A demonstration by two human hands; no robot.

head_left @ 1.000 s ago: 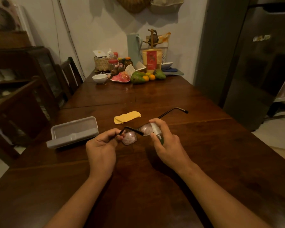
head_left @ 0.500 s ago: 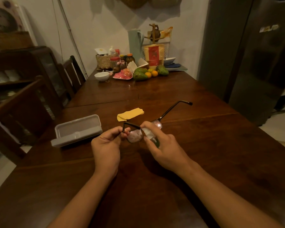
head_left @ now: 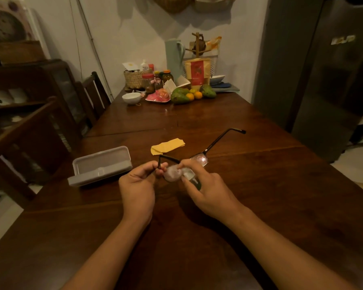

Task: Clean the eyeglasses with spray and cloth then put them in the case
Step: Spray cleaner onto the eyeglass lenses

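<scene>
One temple of the eyeglasses (head_left: 200, 160) is pinched by the left hand (head_left: 137, 185) above the bench (head_left: 270, 185); the right hand (head_left: 206, 192) curls round a small spray bottle (head_left: 189, 176) close up to the near lens. Beyond them lies the yellow cloth (head_left: 167, 145); left of it, the open grey case (head_left: 101, 166)

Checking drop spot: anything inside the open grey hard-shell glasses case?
Open grey hard-shell glasses case: the far half shows only bare pale lining. The near half's inside is hidden by its own wall.
</scene>
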